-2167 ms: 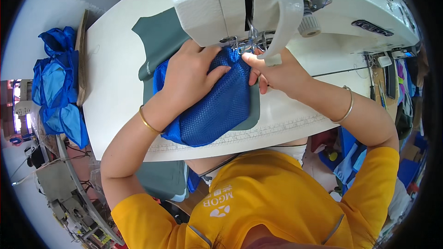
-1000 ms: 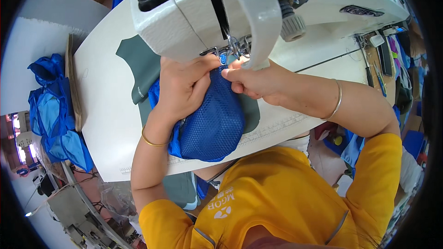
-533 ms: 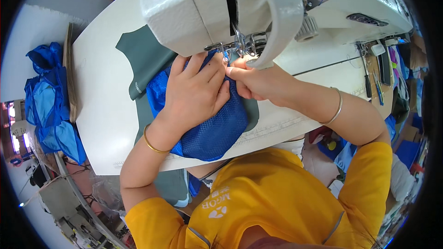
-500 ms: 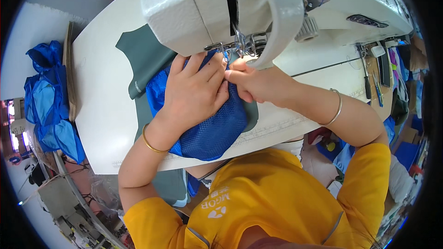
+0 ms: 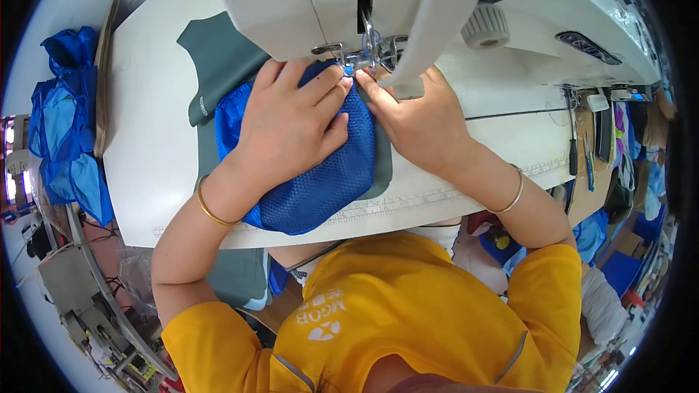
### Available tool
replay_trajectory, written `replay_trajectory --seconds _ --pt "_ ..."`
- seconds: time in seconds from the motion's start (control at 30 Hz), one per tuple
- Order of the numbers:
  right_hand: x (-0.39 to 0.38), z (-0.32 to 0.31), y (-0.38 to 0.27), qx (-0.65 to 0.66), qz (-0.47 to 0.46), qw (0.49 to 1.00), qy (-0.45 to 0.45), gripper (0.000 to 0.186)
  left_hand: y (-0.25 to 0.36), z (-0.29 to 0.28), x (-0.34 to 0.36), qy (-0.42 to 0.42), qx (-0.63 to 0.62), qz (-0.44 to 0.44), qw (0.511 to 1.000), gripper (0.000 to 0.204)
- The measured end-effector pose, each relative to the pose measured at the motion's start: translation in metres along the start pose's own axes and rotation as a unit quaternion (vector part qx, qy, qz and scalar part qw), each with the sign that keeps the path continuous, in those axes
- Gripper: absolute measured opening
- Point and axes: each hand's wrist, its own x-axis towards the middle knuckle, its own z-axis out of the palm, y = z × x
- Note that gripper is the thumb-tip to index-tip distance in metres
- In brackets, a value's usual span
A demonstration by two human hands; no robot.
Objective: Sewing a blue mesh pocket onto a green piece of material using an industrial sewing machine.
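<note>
A blue mesh bag (image 5: 313, 189) lies on gray-green fabric (image 5: 218, 54) under a white sewing machine (image 5: 277, 0), its upper edge at the metal presser foot (image 5: 364, 54). My left hand (image 5: 287, 120) rests on the bag with fingers spread, their tips pressing just left and below the foot. My right hand (image 5: 422, 116) lies flatter beside the bag's right edge, fingers stretched out, the index fingertip touching the bag right by the foot. Some of the right fingertips are hidden behind the machine's white guard (image 5: 429, 22).
The white tabletop (image 5: 145, 189) has a printed scale along its front edge. A pile of blue fabric items (image 5: 65, 116) sits at the left behind an upright board (image 5: 106, 73). Slim tools (image 5: 582, 160) lie at the right. More fabric and bins (image 5: 626, 262) are below on the right.
My right hand has loosened from a curled pinch to outstretched fingers and turned more upright, its elbow drawn inward. My left hand stays on the bag. The whole view has shifted slightly.
</note>
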Motion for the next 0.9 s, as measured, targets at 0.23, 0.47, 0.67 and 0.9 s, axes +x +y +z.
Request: replay_trajectory --seconds 0.23,0.47,0.67,0.9 --pt "0.001 0.005 0.004 -0.026 -0.028 0.999 -0.023 0.016 -0.005 0.001 -0.003 -0.004 -0.016 -0.014 1.0 0.034" --pt "0.001 0.001 0.002 -0.043 0.008 0.996 -0.077 0.04 -0.011 0.005 -0.004 0.014 -0.001 0.007 1.0 0.032" --pt "0.002 0.011 0.002 -0.002 0.009 1.0 -0.009 0.034 -0.015 0.003 -0.004 -0.012 0.004 0.008 1.0 0.036" --pt "0.001 0.004 0.005 -0.068 -0.018 0.994 -0.089 0.039 -0.009 -0.021 -0.004 -0.015 -0.037 0.04 0.998 0.047"
